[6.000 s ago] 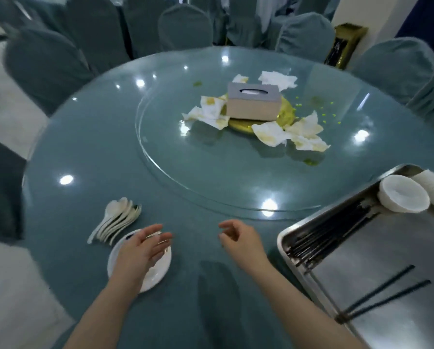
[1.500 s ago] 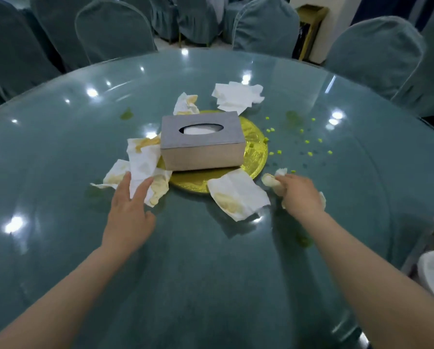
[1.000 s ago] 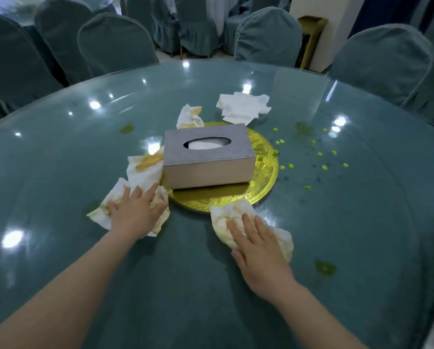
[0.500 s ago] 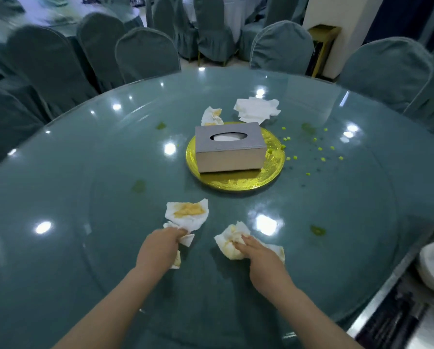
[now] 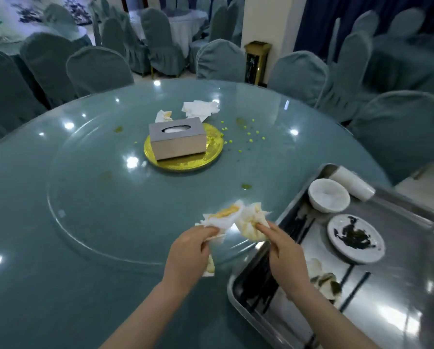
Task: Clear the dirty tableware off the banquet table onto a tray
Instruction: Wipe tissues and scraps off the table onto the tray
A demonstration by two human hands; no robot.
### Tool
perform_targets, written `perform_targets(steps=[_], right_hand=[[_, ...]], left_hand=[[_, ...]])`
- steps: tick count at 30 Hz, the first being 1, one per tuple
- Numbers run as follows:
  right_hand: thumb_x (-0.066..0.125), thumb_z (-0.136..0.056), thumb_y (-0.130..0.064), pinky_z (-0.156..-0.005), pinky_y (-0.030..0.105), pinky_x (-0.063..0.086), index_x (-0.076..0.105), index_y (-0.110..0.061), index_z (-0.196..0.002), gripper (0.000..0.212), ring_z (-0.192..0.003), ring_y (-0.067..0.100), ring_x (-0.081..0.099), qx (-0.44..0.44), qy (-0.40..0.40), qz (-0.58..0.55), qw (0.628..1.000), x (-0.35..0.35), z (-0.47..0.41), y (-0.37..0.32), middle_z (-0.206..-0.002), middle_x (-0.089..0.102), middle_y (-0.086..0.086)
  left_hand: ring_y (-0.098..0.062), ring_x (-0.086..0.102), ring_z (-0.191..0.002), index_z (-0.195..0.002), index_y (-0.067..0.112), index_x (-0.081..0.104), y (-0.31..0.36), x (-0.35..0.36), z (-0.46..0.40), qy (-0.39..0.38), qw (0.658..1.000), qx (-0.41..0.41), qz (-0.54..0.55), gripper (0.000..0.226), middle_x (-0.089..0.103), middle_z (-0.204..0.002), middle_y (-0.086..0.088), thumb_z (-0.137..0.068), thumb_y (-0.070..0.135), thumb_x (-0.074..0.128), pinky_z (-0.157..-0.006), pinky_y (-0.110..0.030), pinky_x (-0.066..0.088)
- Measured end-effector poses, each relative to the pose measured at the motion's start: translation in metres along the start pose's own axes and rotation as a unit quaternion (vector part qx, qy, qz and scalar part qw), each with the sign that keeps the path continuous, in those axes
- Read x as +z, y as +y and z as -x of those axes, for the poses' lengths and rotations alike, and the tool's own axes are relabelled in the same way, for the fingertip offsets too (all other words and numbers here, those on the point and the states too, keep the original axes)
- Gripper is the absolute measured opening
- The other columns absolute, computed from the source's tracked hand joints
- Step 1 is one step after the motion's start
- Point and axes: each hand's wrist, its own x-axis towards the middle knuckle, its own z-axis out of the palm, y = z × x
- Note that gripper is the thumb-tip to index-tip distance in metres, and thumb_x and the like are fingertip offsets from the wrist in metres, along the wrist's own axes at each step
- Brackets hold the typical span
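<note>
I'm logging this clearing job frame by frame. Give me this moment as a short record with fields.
left hand: grips stained napkins
right hand: pinches crumpled napkin
tray: at table edge, right; holds white bowl, dirty plate, chopsticks
table centre: tissue box on gold plate
left to clear: two napkins behind the box, green crumbs

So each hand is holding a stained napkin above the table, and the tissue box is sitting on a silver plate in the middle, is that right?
Not quite: the plate under the tissue box is gold, not silver, as the head view shows. The rest holds: the left hand and right hand each hold a stained napkin above the table.
</note>
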Motion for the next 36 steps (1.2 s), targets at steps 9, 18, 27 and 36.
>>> perform_targets(steps=[9, 18, 27, 36], right_hand=[[0.040, -0.091, 0.009, -0.100, 0.020, 0.036, 0.057, -0.027, -0.130, 0.055, -0.121, 0.015, 0.053, 0.181, 0.159, -0.001, 0.971, -0.112, 0.095, 0.093, -0.130, 0.058, -0.009], [0.047, -0.099, -0.022, -0.115, 0.033, 0.019, 0.038, -0.020, -0.145, 0.047, -0.145, 0.021, 0.022, 0.245, 0.007, 0.153, 0.957, -0.136, 0.114, 0.142, -0.157, 0.026, 0.001], [0.048, -0.098, -0.023, -0.116, 0.027, 0.015, 0.041, -0.027, -0.142, 0.044, -0.146, 0.010, 0.016, 0.217, 0.022, 0.051, 0.975, -0.103, 0.104, 0.108, -0.156, 0.029, -0.007], [0.044, -0.099, -0.022, -0.117, 0.026, 0.007, 0.035, -0.024, -0.146, 0.048, -0.148, 0.014, 0.005, 0.049, -0.159, 0.074, 0.983, 0.018, 0.026, 0.019, -0.160, 0.017, -0.003]], left_hand=[[-0.016, 0.048, -0.097, -0.124, 0.026, 0.061, 0.097, 0.102, 0.044, -0.106, 0.992, 0.059, 0.027, 0.046, 0.055, -0.092, 0.003, -0.084, 0.005, 0.057, -0.081, -0.014, 0.028], [-0.015, 0.022, -0.142, -0.147, 0.030, 0.030, 0.140, 0.188, 0.055, -0.350, 0.930, 0.110, -0.006, 0.066, 0.028, -0.155, 0.004, -0.089, 0.044, 0.058, -0.115, -0.030, 0.017], [-0.009, 0.037, -0.134, -0.141, 0.028, 0.041, 0.067, 0.133, 0.045, -0.220, 0.975, 0.016, 0.026, 0.048, 0.044, -0.145, 0.009, -0.094, 0.019, 0.051, -0.105, -0.019, 0.026], [-0.018, 0.045, -0.130, -0.138, 0.016, 0.045, -0.026, 0.034, 0.045, -0.085, 0.987, -0.137, 0.013, 0.050, 0.052, -0.139, -0.001, -0.091, 0.013, 0.058, -0.105, -0.027, 0.030]])
